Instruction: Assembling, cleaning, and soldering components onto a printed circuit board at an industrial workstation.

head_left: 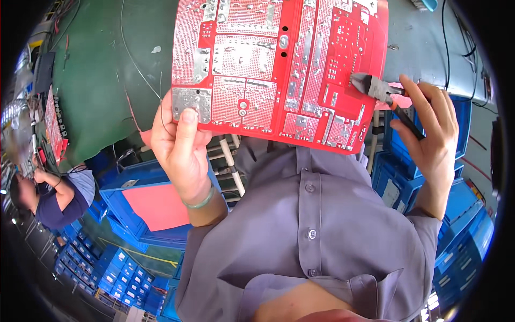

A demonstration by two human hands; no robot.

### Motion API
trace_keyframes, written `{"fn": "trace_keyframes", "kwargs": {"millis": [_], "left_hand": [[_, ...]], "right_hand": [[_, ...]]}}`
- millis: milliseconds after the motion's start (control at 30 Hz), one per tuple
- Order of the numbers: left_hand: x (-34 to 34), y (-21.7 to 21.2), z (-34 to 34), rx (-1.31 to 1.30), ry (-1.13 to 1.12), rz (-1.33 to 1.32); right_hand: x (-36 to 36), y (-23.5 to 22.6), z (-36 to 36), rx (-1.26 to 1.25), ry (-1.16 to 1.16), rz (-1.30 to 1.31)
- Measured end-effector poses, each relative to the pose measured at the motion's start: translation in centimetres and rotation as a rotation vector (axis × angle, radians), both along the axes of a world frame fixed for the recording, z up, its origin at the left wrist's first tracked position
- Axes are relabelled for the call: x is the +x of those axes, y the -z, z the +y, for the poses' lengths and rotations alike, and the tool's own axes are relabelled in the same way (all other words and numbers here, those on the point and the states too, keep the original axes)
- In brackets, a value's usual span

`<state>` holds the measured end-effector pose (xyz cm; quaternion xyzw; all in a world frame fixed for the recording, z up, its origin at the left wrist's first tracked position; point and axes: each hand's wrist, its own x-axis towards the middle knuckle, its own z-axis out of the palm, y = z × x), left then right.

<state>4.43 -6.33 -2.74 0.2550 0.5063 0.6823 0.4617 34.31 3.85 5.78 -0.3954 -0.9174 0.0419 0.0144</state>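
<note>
A large red circuit board (279, 115) with silvery solder areas is held up at the top middle, solder side toward me. My left hand (181, 140) grips its lower left corner, thumb on the face and fingers behind. In my right hand (433, 121) is a pair of side cutters (389, 94) with dark jaws and orange-and-black handles. The jaws point left and lie over the right part of the board, by small solder joints. Whether the tips touch the board I cannot tell.
A green-topped bench (102, 80) lies beyond the board, with a loose thin wire (127, 48) on it. Blue bins (137, 185) stand left and right below the bench; one holds a pink sheet (155, 204). At far left another person (59, 198) works beside another red board (53, 126).
</note>
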Motion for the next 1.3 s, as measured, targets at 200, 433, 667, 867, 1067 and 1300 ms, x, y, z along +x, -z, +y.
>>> {"fn": "trace_keyframes", "kwargs": {"millis": [200, 433, 667, 867, 1067, 1300], "left_hand": [[0.1, -0.3, 0.1, 0.013, 0.002, 0.001], [0.2, -0.4, 0.1, -0.050, -0.032, 0.017], [0.4, -0.9, 0.4, -0.025, -0.083, 0.083], [-0.9, -1.2, -0.4, 0.042, -0.249, 0.082], [-2.6, -1.3, -0.7, -0.068, -0.273, 0.307], [-1.4, -3.5, -0.5, 0.141, -0.113, 0.169]], "right_hand": [[0.4, 1.0, 0.2, 0.048, 0.130, 0.263], [1.7, 1.8, 2.1, 0.170, 0.158, 0.301], [4.7, 6.1, 9.7, 0.181, 0.414, 0.195], [5.2, 7.0, 13.2, 0.091, 0.219, 0.426], [7.8, 6.2, 18.3, -0.655, 0.656, 1.407], [8.1, 5.7, 21.5, -0.958, 0.699, 1.849]]}}
